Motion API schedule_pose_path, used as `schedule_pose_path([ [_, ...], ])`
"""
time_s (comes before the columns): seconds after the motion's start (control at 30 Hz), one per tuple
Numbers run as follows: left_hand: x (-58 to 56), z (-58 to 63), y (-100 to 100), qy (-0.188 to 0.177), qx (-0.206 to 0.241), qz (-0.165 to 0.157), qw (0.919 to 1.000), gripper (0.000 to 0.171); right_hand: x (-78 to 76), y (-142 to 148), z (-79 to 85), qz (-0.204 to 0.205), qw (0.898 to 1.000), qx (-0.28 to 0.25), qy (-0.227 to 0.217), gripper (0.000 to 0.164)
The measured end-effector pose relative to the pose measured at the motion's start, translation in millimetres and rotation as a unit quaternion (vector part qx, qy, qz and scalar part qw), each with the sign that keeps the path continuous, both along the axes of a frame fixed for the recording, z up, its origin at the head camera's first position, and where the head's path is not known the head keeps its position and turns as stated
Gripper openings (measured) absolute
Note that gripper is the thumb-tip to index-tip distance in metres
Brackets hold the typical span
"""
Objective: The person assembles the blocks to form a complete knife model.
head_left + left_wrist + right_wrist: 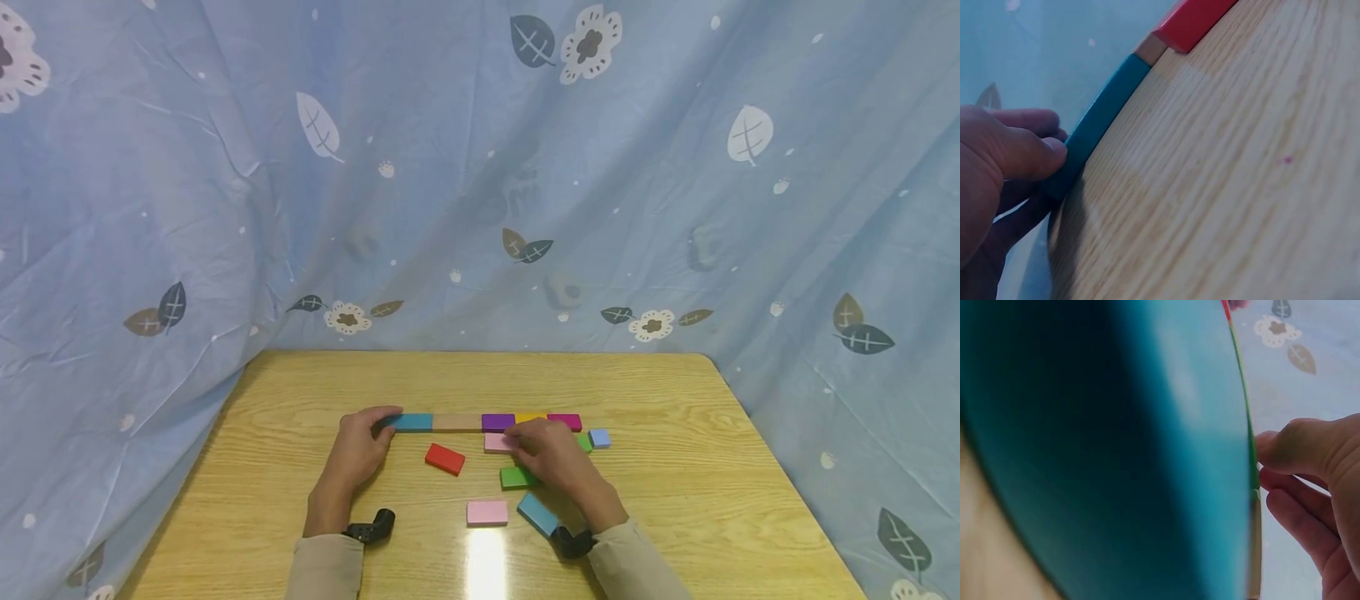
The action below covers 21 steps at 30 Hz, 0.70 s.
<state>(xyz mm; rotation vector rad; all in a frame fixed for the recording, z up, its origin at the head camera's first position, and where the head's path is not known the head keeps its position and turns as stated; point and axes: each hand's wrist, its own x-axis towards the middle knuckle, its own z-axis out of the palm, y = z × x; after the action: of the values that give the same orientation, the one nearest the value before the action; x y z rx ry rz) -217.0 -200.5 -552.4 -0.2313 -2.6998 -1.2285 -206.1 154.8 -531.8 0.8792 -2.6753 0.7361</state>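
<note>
At the left end of a straight row of blocks, my left hand (pixel 362 446) pinches the blue block (pixel 413 422). The left wrist view shows the thumb against the front of this blue block (pixel 1100 119), with fingers behind and at its end. A wood-coloured block (pixel 457 422), a purple block (pixel 498 422), a partly covered yellow block (pixel 529 417) and a magenta block (pixel 564 422) continue the row. Just in front of the purple block, my right hand (pixel 557 454) pinches a pink block (pixel 497 443). In the right wrist view, a close blue block (pixel 1104 450) hides the pink block.
A green block (pixel 584 442) and a small light-blue block (pixel 599 438) lie right of my right hand. Nearer me are a red block (pixel 445 459), another green block (pixel 517 477), a second pink block (pixel 487 513) and a slanted blue block (pixel 537 514). A patterned curtain (pixel 450 167) surrounds the table.
</note>
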Motion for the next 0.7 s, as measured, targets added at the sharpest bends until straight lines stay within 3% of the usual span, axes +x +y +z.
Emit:
schedule_pose_path([
  [0.2,0.2,1.1,-0.8,0.025,-0.016,-0.012,0.9995,0.025,-2.2,-3.8,-0.1,-0.002,1.0,0.004,0.004,0.013],
  [0.7,-0.5,1.0,-1.6,0.007,-0.011,-0.016,0.9998,0.025,-3.7,-1.0,-1.4,-0.001,0.999,0.022,0.037,0.011],
])
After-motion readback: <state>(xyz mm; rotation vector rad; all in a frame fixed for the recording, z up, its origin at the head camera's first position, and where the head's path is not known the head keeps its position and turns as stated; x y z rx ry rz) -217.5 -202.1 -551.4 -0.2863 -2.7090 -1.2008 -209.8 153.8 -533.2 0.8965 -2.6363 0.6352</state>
